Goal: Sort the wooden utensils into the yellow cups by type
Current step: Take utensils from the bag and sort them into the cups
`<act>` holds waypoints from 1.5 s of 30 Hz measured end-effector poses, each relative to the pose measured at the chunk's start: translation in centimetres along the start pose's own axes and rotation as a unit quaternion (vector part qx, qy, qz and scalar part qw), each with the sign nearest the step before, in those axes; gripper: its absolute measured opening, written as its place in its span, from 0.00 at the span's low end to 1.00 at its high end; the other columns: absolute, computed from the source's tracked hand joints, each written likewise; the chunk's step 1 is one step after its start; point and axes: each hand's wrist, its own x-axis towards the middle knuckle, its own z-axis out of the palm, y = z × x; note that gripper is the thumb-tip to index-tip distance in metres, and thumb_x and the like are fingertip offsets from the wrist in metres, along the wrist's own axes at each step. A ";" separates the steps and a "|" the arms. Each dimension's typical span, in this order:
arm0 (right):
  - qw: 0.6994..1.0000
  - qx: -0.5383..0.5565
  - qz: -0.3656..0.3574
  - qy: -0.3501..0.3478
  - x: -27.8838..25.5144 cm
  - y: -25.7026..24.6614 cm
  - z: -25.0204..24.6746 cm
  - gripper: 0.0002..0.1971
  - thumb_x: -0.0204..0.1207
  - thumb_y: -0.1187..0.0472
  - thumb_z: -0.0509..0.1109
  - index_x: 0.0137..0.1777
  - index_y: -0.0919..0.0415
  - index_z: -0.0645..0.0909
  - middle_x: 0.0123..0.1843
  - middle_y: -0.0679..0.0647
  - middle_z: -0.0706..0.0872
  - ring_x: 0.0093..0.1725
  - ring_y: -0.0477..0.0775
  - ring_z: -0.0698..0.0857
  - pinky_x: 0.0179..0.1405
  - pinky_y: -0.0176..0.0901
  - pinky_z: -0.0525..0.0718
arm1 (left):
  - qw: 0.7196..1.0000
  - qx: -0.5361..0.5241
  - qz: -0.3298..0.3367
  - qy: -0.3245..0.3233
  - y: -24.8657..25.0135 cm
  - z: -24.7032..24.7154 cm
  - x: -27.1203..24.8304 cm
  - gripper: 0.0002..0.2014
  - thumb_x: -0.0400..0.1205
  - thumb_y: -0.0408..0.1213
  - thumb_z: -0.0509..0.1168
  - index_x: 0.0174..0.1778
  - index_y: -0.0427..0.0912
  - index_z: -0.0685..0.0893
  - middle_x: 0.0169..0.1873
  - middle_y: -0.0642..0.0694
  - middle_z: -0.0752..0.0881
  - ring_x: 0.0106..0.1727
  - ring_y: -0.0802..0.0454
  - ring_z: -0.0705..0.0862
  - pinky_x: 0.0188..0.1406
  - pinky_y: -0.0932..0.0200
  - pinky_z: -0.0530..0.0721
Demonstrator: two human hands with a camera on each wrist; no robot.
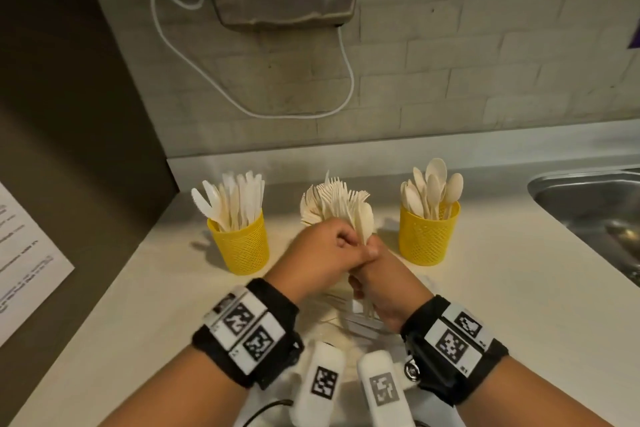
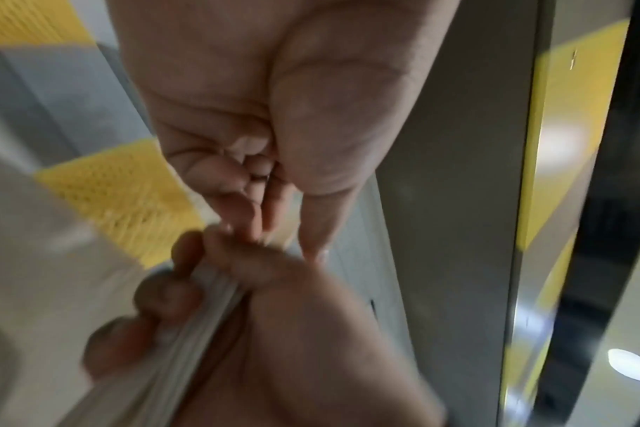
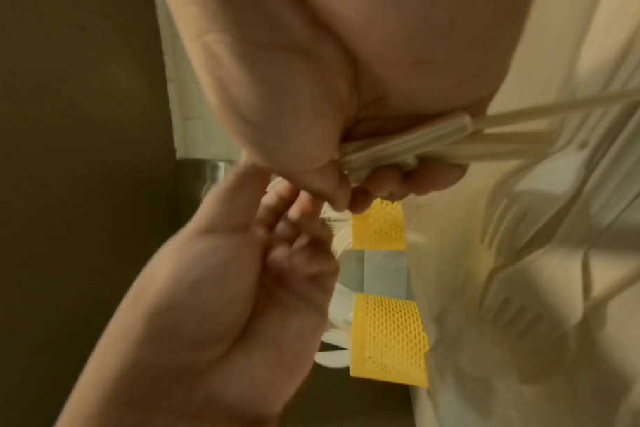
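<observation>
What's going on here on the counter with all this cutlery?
A person is sorting wooden utensils into yellow mesh cups. The left cup holds knives, and the right cup holds spoons. Between them, the right hand grips a fanned bundle of forks by the handles, while the left hand pinches at the bundle just above it. More utensils lie on the counter under the hands. No third cup is visible; the hands and bundle may hide it.
</observation>
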 end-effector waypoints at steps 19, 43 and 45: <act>0.991 0.121 0.024 -0.049 -1.2 -0.7 0.3 0.26 0.77 0.77 0.55 0.64 0.48 0.78 0.59 0.63 0.87 0.56 0.63 0.85 0.62 0.58 0.82 | 0.973 -0.200 -0.060 0.093 -0.9 1.9 -0.4 0.03 0.80 0.33 0.65 0.47 0.38 0.83 0.28 0.49 0.77 0.22 0.59 0.77 0.19 0.69 0.77; 0.942 0.320 0.078 0.072 0.7 -0.7 -0.9 0.09 0.85 0.64 0.56 0.50 0.61 0.79 0.48 0.59 0.83 0.50 0.57 0.83 0.54 0.52 0.80 | 0.950 -0.099 0.058 0.291 -1.0 -9.8 -0.2 0.12 0.81 0.31 0.63 0.58 0.48 0.74 0.36 0.52 0.86 0.29 0.63 0.85 0.34 0.65 0.84; 0.946 0.307 0.067 0.078 0.7 -0.6 -1.2 0.10 0.85 0.66 0.55 0.53 0.59 0.78 0.46 0.58 0.83 0.51 0.56 0.83 0.55 0.50 0.80 | 0.930 -0.055 0.068 0.357 -1.4 -13.1 0.4 0.23 0.81 0.33 0.63 0.71 0.52 0.69 0.38 0.52 0.87 0.36 0.55 0.88 0.42 0.57 0.85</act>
